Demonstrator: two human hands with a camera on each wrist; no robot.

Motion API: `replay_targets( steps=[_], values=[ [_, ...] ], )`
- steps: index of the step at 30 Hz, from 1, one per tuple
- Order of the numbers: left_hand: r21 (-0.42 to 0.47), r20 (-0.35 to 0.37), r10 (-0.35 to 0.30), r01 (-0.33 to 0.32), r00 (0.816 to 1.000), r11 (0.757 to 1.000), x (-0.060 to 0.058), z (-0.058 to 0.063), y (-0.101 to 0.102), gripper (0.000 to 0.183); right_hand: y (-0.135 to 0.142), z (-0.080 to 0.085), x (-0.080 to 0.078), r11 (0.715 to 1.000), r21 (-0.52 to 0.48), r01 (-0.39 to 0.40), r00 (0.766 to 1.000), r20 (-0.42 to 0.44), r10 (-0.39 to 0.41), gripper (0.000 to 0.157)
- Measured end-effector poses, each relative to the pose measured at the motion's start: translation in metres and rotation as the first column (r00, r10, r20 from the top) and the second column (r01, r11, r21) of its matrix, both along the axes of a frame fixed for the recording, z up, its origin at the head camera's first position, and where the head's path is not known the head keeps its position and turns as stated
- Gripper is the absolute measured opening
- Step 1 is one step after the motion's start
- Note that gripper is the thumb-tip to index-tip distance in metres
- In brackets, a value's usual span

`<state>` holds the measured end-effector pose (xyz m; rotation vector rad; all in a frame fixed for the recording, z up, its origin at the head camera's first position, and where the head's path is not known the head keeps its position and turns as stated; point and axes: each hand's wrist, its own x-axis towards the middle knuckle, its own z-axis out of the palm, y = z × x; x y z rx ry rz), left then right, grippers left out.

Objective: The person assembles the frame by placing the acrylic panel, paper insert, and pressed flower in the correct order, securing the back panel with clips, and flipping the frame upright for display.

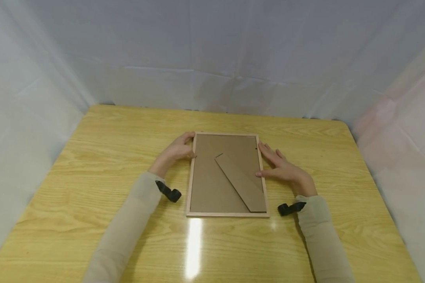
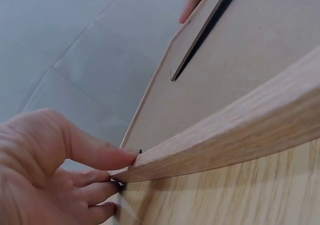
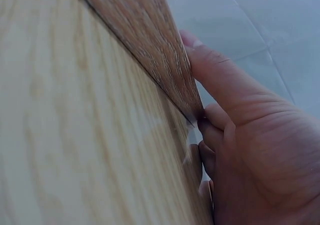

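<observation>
A wooden picture frame (image 1: 228, 214) lies face down on the table, its brown backing board (image 1: 212, 181) up. A slanted stand leg (image 1: 241, 182) lies against the backing. My left hand (image 1: 177, 151) is at the frame's upper left side; the left wrist view shows the thumb (image 2: 102, 152) over the rim and the fingers against its outer side, pinching it. At the upper right side, my right hand (image 1: 281, 167) holds the edge, with its thumb on top and its fingers along the outside. In the right wrist view the fingertips are partly hidden.
The yellow wood-grain table (image 1: 109, 157) extends around the frame. Pale sheeting (image 1: 216, 51) hangs behind the table and along both sides. A dark wrist camera (image 1: 171, 193) sits on the left sleeve, and another dark camera (image 1: 288, 209) on the right sleeve.
</observation>
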<state>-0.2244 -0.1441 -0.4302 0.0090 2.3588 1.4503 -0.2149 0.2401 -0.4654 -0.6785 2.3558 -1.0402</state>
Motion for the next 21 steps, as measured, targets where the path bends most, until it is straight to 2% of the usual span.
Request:
replay_targets(
  steps=[4,9,12,16,21],
  values=[
    [-0.043,-0.026,0.007,-0.008,1.0,0.999,0.001,0.003,0.005,0.086,0.0,0.002,0.0,1.0,-0.001,-0.009,1.0,-0.01,0.009,0.099],
    [-0.138,-0.058,-0.011,0.003,0.998,0.99,0.005,0.006,0.012,0.079,-0.001,0.001,0.001,1.0,-0.01,-0.01,1.0,0.003,0.01,0.099],
    [-0.223,-0.075,-0.026,0.009,0.997,0.975,0.008,0.01,0.016,0.073,0.0,0.0,0.002,1.0,-0.013,-0.008,1.0,0.005,0.008,0.099],
    [-0.34,-0.093,-0.038,0.004,0.995,0.94,0.008,0.014,0.021,0.07,0.0,0.0,0.003,1.0,-0.014,-0.002,1.0,0.005,0.002,0.098],
    [-0.398,-0.073,-0.086,0.05,0.994,0.916,0.006,0.017,0.023,0.068,0.001,0.0,0.004,1.0,-0.021,0.02,0.999,0.037,-0.019,0.097]
  ],
)
